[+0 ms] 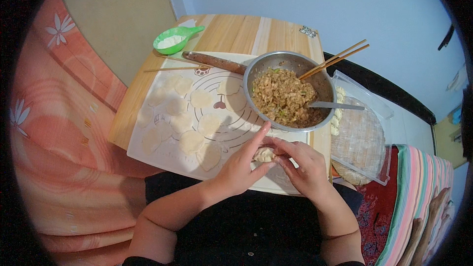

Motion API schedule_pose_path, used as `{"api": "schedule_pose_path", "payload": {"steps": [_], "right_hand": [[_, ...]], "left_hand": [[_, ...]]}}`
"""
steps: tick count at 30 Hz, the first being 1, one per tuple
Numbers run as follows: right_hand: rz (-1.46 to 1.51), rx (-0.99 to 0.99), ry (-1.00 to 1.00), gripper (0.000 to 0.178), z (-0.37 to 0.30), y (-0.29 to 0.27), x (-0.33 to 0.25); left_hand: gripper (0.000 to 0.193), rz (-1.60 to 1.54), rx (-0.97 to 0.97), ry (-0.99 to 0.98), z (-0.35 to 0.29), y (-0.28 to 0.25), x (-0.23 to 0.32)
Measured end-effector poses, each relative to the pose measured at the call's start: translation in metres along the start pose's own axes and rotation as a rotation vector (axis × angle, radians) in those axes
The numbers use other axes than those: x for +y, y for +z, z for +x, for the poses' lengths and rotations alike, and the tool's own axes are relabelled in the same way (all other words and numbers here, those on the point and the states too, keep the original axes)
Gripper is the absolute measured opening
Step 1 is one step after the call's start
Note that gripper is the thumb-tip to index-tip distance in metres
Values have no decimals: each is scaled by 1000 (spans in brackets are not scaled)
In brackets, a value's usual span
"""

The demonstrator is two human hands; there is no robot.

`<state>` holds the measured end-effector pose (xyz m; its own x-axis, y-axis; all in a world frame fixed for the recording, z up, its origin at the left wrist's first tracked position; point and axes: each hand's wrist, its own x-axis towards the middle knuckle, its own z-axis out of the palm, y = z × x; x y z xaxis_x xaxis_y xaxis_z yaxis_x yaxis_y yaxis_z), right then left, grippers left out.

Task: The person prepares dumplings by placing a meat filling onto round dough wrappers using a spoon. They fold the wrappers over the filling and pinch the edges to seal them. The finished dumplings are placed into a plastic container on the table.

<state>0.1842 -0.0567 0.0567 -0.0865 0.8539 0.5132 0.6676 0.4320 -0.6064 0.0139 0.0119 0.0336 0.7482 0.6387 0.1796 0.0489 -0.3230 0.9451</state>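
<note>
A pale, pleated dumpling (pixel 264 154) is held between both hands over the near right part of the white printed mat (pixel 148 160). My left hand (pixel 240 163) supports it from the left, thumb below and index finger stretched out upward. From the right, the fingers of my right hand (pixel 304 165) close on its edge; they partly hide it. Just beyond my hands sits a steel bowl (pixel 250 99) of minced filling (pixel 281 96), with a pair of chopsticks (pixel 340 60) and a metal-handled utensil (pixel 340 105) in it. Several round dough wrappers (pixel 191 142) lie on the mat to the left, some overlapping.
Behind the wrappers lie a wooden rolling pin (pixel 213 62) and a thin stick (pixel 172 68). A green scoop (pixel 180 34) of white flour stands at the table's far left. To the right, several dumplings (pixel 337 118) line a round floured tray (pixel 359 130) with a clear plastic frame (pixel 389 143).
</note>
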Motion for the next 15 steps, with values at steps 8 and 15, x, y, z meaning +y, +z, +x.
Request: {"api": "schedule_pose_path", "payload": {"steps": [8, 15], "right_hand": [[71, -158, 197, 30, -2, 0, 13], [-105, -240, 264, 24, -8, -1, 27]], "left_hand": [[80, 86, -45, -139, 3, 5, -10], [74, 358, -9, 14, 5, 4, -25]]}}
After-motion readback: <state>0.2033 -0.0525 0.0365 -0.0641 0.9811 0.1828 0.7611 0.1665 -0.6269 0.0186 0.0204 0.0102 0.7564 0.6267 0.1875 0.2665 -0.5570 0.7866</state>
